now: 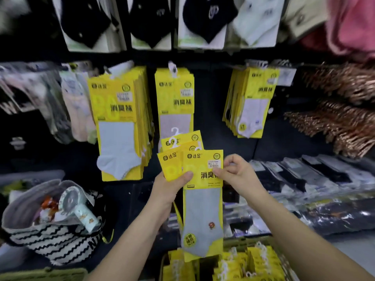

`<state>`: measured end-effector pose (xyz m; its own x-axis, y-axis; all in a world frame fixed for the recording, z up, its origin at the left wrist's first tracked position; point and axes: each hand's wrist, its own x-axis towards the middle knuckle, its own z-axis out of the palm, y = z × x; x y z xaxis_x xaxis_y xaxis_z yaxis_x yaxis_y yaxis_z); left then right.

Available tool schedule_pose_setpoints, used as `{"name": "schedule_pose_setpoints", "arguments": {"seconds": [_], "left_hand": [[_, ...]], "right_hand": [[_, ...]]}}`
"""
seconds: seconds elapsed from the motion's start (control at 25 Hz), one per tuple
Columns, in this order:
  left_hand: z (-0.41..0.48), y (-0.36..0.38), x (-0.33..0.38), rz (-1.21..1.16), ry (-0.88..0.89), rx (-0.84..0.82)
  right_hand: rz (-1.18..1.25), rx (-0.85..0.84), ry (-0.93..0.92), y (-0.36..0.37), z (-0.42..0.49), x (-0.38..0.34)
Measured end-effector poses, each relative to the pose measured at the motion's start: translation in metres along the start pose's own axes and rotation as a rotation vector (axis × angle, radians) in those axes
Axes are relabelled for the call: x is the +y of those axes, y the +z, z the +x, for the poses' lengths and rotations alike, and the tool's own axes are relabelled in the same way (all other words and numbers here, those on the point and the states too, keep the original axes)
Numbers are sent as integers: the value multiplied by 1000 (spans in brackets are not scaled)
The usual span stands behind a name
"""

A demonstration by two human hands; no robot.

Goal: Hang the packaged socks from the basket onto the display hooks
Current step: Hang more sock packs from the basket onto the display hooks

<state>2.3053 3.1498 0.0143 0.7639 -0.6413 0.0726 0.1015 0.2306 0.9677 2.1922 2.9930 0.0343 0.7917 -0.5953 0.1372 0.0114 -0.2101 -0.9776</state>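
- The front sock pack, a grey sock in a yellow card-and-film sleeve, hangs upright in mid-air between both hands.
- A few more sock packs fan out behind its upper left corner, with white plastic hangers showing above them.
- The left hand grips the fan, its thumb pressed across the front sock pack's left edge. The right hand pinches the upper right edge between thumb and curled fingers.
- The pack looks light, flat and bendy, and its glossy film is probably slippery. The stiff card header near the hanger seems the best hold.
- The basket directly below the front sock pack holds a loose heap of matching yellow packs.
- A display hook above the front sock pack carries a hanging stack of the same packs.
- A striped bag, well to the lower left, lies open. It holds a handheld fan and small items I cannot make out.
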Motion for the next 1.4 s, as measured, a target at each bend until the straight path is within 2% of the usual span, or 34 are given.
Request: {"name": "schedule_pose_setpoints", "arguments": {"seconds": [0.08,0.24,0.48,0.72,0.92,1.0,1.16,1.28,1.4], "left_hand": [[8,-3,15,70,47,42],[19,-12,43,188,137,86],[26,-33,71,180,190,100],[33,-35,89,162,263,106],[29,-45,105,144,336,283],[25,-53,115,136,393,331],[16,-66,130,209,548,288],[19,-70,126,204,464,310],[25,-65,122,180,361,308]], "right_hand": [[-28,-19,-44,-1,16,-28],[-296,-144,-261,10,44,-84],[-434,-251,-309,32,63,-119],[-495,-92,-408,48,75,-137],[-471,91,-403,41,105,-167],[-460,123,-392,43,117,-175],[-530,139,-417,58,135,-183],[-607,161,-394,62,143,-187],[-586,175,-376,60,141,-187]]}}
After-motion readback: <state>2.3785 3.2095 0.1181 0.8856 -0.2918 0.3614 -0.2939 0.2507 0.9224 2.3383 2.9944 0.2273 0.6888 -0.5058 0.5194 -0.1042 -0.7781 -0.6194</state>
